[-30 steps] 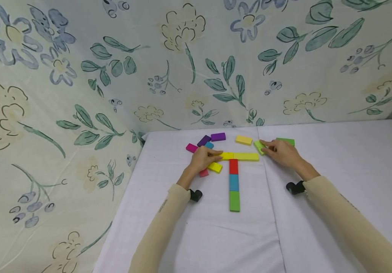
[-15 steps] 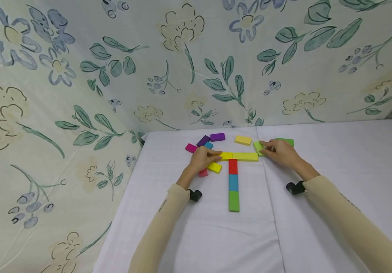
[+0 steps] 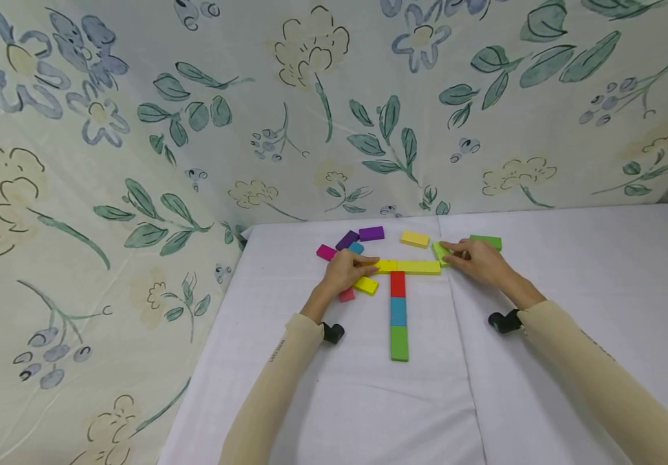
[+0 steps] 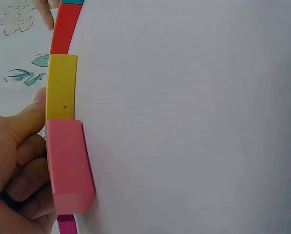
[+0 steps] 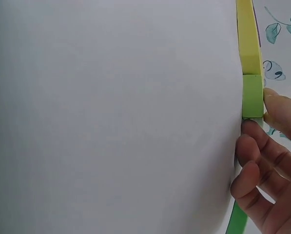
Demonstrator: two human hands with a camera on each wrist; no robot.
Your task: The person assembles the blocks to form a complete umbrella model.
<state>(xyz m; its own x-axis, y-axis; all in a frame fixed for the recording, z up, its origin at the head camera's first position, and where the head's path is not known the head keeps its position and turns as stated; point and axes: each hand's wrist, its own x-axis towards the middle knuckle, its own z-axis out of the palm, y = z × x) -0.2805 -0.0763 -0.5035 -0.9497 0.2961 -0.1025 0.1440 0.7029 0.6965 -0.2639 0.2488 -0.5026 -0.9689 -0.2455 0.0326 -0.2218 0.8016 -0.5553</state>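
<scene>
My left hand pinches the left end of a yellow block between thumb and fingers. A longer yellow block meets that block's right end. Below this row runs a straight column of a red block, a blue block and a green block. At the row's right end, my right hand pinches a light green block, slightly tilted. The right wrist view shows the light green block right at the yellow block's end, with the thumb and a finger at it.
Around my left hand lie a magenta block, two purple blocks, a blue block, a yellow block and a pink block. Farther back are a pale yellow block and a green block. A floral cloth hangs behind.
The light green block has shifted slightly left and turned a little straighter against the row's end, pinched by my right hand. My left hand stays in place.
</scene>
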